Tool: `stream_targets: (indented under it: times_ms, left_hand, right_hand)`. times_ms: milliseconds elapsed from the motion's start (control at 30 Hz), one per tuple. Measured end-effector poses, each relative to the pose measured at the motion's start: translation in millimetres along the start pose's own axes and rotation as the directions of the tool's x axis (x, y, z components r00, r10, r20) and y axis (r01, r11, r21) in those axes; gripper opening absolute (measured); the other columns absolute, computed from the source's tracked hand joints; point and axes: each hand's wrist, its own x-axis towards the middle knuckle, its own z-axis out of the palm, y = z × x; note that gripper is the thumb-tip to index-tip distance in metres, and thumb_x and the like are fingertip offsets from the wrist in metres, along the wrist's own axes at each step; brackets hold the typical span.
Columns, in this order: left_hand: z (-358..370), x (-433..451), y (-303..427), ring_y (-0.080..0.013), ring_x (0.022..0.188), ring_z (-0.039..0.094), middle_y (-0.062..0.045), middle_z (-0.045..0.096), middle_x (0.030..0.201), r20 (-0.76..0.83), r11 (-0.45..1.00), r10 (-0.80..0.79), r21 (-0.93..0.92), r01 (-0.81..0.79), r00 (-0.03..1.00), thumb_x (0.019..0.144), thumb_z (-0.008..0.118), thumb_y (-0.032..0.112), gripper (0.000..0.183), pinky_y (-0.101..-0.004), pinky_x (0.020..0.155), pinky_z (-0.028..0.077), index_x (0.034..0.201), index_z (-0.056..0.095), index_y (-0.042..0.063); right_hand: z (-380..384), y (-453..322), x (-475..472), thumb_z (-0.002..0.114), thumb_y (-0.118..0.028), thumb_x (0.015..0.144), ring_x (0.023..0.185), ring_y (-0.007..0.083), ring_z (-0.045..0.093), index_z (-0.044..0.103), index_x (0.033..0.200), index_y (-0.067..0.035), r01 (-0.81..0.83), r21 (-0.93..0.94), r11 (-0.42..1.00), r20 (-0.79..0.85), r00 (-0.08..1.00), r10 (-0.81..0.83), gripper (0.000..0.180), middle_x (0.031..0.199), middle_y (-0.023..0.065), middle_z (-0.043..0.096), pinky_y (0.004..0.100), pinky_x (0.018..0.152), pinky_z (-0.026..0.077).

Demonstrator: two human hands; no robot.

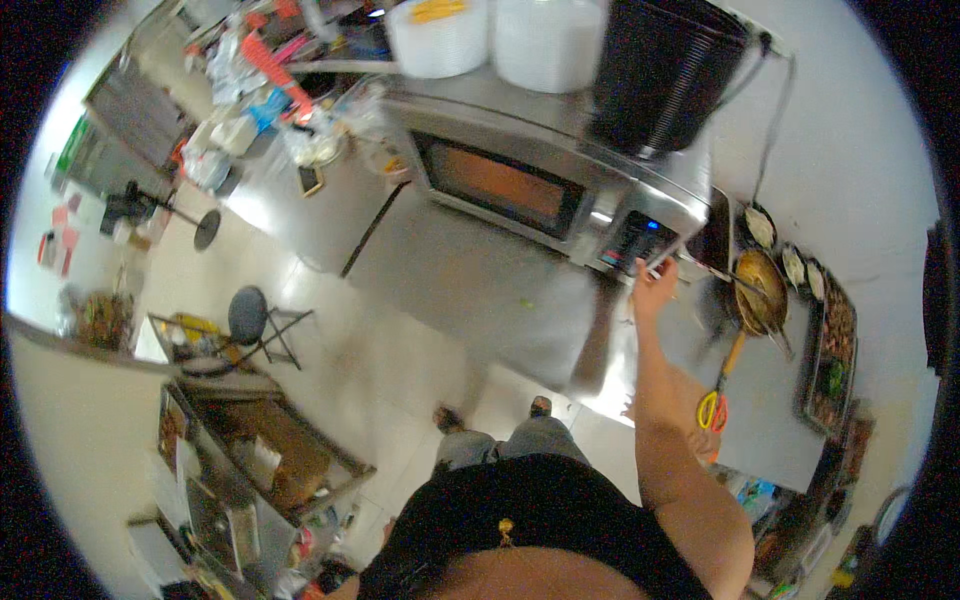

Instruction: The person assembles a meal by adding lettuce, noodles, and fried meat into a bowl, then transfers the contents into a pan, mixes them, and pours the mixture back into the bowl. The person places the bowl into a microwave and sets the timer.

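My right hand [655, 286] is raised at the lower right corner of a stainless steel microwave oven [495, 196], beside its control panel [637, 238]. A small blue display is lit on the panel, and the oven window [499, 187] glows orange. The fingers are bent around a pale strip. Blur hides whether they grip it or whether it is the oven's edge. My left hand is out of view. Below the oven a steel counter [480, 277] spreads out before me.
Two white tubs [439, 37] and a black bin-like container [667, 82] stand on the oven. On the right are a golden strainer or pan [759, 292], yellow-and-red-handled scissors [711, 411] and a food tray [831, 360]. Bags [311, 142] crowd the left. A folding chair [247, 315] stands behind.
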Motion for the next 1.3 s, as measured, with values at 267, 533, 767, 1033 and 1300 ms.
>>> stream_targets:
  times_ms: [267,533,767,1033,1300]
  left_hand:
    - [-110.8,49.1,51.3,-0.0326,0.099,0.052,-0.023,0.057,0.105,-0.098,0.915,0.244,-0.308,-0.262,0.965,0.090,0.036,0.049,0.060,-0.0402,0.086,0.039,0.108,0.055,-0.005]
    - [-294.0,8.7,169.8,-0.0371,0.117,0.043,-0.022,0.050,0.121,-0.747,0.513,0.593,0.065,-0.856,0.299,0.086,0.051,0.027,0.046,-0.0406,0.098,0.035,0.123,0.045,0.001]
    - [-395.9,29.0,181.5,-0.0329,0.104,0.053,-0.017,0.055,0.115,-0.622,0.089,0.661,0.620,-0.779,-0.419,0.082,0.045,0.049,0.053,-0.0489,0.091,0.037,0.112,0.054,0.006]
    - [-525.6,170.0,184.8,-0.0361,0.108,0.050,-0.019,0.050,0.123,-0.799,0.248,0.529,0.469,-0.848,-0.287,0.083,0.042,0.057,0.064,-0.0477,0.092,0.036,0.118,0.048,0.004]
    - [-710.1,233.9,171.1,-0.0226,0.105,0.051,-0.011,0.053,0.119,-0.442,0.366,0.128,-0.811,-0.457,0.888,0.093,0.035,0.043,0.050,-0.0333,0.089,0.039,0.124,0.047,0.005]
  right_hand:
    - [55.9,-95.0,-128.9,0.067,-0.028,0.079,0.101,0.0278,0.054,0.040,0.127,0.004,0.036,-0.285,0.958,0.217,0.976,0.027,0.063,0.124,0.0220,0.046,0.0378,0.088,0.043]
    - [173.6,-333.1,-349.5,0.052,-0.044,0.084,0.101,0.0237,0.056,0.042,0.128,-0.005,-0.559,-0.247,0.792,0.962,-0.241,0.129,0.059,0.130,0.0118,0.044,0.0360,0.084,0.046]
    - [244.6,-501.6,-435.7,0.046,-0.039,0.087,0.107,0.0225,0.051,0.041,0.128,-0.007,-0.663,-0.531,0.528,0.689,-0.700,-0.186,0.052,0.130,0.0087,0.043,0.0340,0.089,0.043]
    - [418.3,-575.1,-458.4,0.037,-0.033,0.092,0.116,0.0213,0.045,0.039,0.130,-0.008,-0.481,-0.507,0.715,0.627,-0.775,-0.077,0.046,0.132,0.0065,0.042,0.0316,0.095,0.038]
    - [530.2,-765.8,-394.2,0.044,-0.030,0.091,0.111,0.0247,0.048,0.050,0.118,-0.010,-0.406,0.475,0.781,0.767,-0.245,-0.593,0.034,0.122,0.0083,0.049,0.0436,0.100,0.033]
